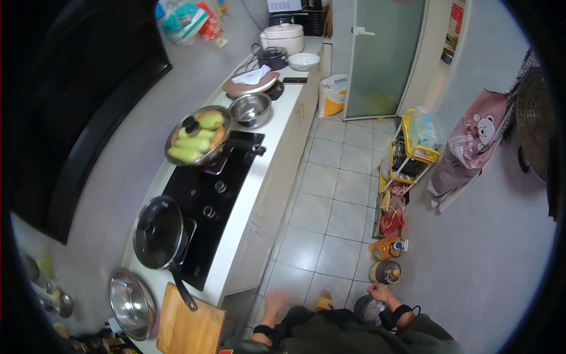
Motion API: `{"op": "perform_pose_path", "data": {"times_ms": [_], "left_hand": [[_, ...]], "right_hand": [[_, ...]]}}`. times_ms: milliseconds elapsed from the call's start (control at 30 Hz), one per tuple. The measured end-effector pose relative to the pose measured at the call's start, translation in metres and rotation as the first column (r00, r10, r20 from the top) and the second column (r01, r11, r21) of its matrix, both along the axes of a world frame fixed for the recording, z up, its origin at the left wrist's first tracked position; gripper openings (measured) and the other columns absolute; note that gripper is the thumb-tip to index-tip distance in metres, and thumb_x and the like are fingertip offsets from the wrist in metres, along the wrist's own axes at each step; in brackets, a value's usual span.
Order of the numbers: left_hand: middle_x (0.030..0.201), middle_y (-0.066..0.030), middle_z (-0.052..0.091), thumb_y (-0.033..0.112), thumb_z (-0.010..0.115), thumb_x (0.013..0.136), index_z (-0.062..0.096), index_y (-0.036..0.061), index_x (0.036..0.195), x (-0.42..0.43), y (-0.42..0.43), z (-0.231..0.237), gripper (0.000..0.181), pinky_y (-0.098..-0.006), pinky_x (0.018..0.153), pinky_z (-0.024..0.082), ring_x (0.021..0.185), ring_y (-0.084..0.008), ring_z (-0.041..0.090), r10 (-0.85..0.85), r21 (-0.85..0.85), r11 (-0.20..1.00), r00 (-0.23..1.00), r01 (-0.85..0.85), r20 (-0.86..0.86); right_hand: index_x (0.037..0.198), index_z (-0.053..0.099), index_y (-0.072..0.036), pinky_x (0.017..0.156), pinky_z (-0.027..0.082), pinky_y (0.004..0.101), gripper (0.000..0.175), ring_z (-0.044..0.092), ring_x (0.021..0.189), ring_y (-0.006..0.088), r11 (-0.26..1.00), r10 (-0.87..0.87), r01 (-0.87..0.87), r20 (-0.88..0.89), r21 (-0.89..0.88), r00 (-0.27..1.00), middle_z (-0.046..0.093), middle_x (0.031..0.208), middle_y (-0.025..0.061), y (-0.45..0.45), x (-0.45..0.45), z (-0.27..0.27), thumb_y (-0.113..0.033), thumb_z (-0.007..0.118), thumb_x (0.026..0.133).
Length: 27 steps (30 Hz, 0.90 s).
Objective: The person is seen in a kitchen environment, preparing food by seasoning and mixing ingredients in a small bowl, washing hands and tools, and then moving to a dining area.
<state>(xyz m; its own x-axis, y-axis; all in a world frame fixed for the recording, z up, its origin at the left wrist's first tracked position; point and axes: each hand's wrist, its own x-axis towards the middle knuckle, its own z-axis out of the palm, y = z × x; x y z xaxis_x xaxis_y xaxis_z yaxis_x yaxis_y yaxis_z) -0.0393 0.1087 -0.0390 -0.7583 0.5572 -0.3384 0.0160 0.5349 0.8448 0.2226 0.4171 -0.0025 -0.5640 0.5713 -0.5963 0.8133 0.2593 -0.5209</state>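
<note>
My left hand is blurred, in front of the cabinet below the counter. Close to it, a white cabinet door stands ajar. Whether the fingers hold anything cannot be made out. My right hand has its fingers curled, just above a bin-like container with a clear plastic bag in it. A large bottle of brown liquid stands on the floor right beyond that hand. What the right fingers touch is unclear. Both wrists wear black bands.
Left, a black gas hob carries a lidded frying pan and a glass-lidded pot of green vegetables. A wooden cutting board lies beside a steel basin. An orange pump bottle and yellow rack line the right wall.
</note>
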Motion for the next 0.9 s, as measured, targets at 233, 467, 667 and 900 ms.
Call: {"op": "perform_pose_path", "data": {"times_ms": [233,467,667,900], "left_hand": [[0.085,-0.0174,0.061,0.035,0.066,0.065,0.051,0.0004,0.103,-0.134,0.165,0.033,0.053,-0.0361,0.072,0.046,0.085,-0.028,0.059,-0.107,-0.182,0.978,0.994,0.105,0.002],[0.088,-0.0116,0.061,0.018,0.074,0.059,0.048,0.0007,0.104,-0.226,0.363,0.075,0.054,-0.0286,0.063,0.046,0.072,-0.0152,0.059,-0.509,-0.465,0.858,0.489,0.219,-0.709],[0.07,-0.0054,0.061,0.026,0.072,0.055,0.05,0.0072,0.097,-0.298,0.535,0.09,0.051,-0.0319,0.064,0.045,0.065,-0.0194,0.058,-0.433,-0.153,0.898,0.888,0.412,-0.157],[0.112,-0.0181,0.051,0.041,0.07,0.062,0.041,0.0011,0.118,-0.352,0.707,0.102,0.075,-0.032,0.081,0.041,0.099,-0.0292,0.051,-0.701,-0.602,0.71,0.286,0.364,-0.654]], "right_hand": [[0.08,0.059,-0.001,0.062,0.046,0.0323,0.028,0.058,0.069,0.0257,0.998,0.028,-0.014,-0.251,0.056,0.967,0.06,0.073,0.0134,0.092,-0.13,0.043,-0.028,0.057,0.075],[0.082,0.058,-0.001,0.066,0.045,0.0347,0.026,0.056,0.073,0.0292,0.969,-0.046,0.108,-0.27,0.221,0.962,0.058,0.077,0.0161,0.194,-0.207,0.079,-0.026,0.056,0.075],[0.092,0.058,-0.004,0.067,0.044,0.031,0.028,0.057,0.072,0.0213,0.933,-0.337,0.357,-0.23,0.051,0.913,0.06,0.079,0.0122,0.28,-0.24,0.099,-0.028,0.057,0.077],[0.092,0.059,-0.004,0.069,0.045,0.03,0.028,0.057,0.077,0.019,0.896,-0.399,0.438,-0.306,0.071,0.864,0.06,0.081,0.0106,0.439,-0.288,0.044,-0.029,0.055,0.079]]}}
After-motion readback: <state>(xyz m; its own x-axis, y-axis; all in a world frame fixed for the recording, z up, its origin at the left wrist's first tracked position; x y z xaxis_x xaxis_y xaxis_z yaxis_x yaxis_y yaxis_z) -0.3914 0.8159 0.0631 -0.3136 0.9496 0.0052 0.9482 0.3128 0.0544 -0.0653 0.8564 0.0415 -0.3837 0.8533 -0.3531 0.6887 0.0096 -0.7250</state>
